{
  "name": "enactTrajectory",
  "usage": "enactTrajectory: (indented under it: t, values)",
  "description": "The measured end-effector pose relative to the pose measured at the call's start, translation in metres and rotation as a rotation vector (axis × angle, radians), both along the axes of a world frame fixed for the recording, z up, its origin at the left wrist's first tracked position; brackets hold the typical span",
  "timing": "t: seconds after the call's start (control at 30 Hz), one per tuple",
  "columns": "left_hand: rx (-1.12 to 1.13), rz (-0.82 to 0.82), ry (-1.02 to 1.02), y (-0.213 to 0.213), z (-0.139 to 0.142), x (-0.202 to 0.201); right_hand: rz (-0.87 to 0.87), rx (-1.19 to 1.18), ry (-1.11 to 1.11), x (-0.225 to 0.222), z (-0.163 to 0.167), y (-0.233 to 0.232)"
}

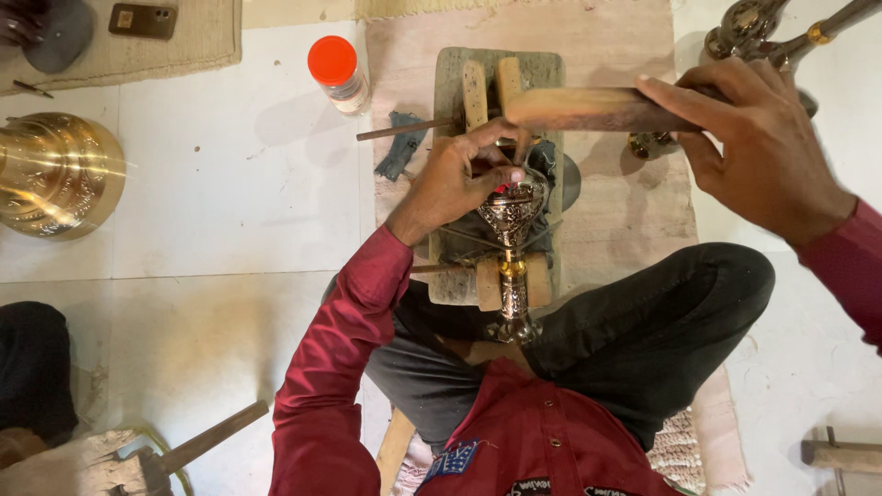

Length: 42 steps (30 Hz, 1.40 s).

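An engraved metal goblet (512,220) with a brass stem lies on its side on a grey work block (455,69), its base toward my body. My left hand (457,174) rests on the goblet's bowl, its fingers pinched on a thin tool at the rim. My right hand (749,142) is raised at the upper right and grips a wooden mallet (588,108), whose head hangs just above the left hand. Wooden wedges (474,90) sit on the block's far end.
A red-capped plastic jar (336,73) stands on the tiled floor. A large brass vessel (55,173) sits at left, brass stems (763,28) at top right. A hammer (197,445) lies at bottom left, a phone (142,19) on a mat at top left.
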<state>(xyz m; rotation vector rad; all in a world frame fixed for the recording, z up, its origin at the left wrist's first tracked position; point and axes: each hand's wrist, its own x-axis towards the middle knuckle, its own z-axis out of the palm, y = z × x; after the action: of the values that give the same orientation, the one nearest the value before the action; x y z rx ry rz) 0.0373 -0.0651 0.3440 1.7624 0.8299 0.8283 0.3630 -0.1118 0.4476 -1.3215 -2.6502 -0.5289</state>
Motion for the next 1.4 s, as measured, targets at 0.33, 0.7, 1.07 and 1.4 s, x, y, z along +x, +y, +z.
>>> enactTrajectory:
  t: [0.33,0.7,1.07,1.4]
  values:
    - [-0.008,-0.091,-0.060,0.004,-0.002,0.000,-0.099,-0.229,0.415,-0.002,-0.005,-0.004]
    - [0.033,-0.113,-0.011,0.007,0.007,-0.002,0.028,-0.073,0.340,-0.006,-0.005,-0.007]
    - [-0.004,-0.137,0.018,0.010,0.006,-0.002,-0.053,-0.129,0.337,-0.008,-0.006,-0.012]
    - [0.075,-0.197,-0.055,0.020,-0.007,-0.003,-0.255,-0.358,0.681,-0.002,-0.018,-0.013]
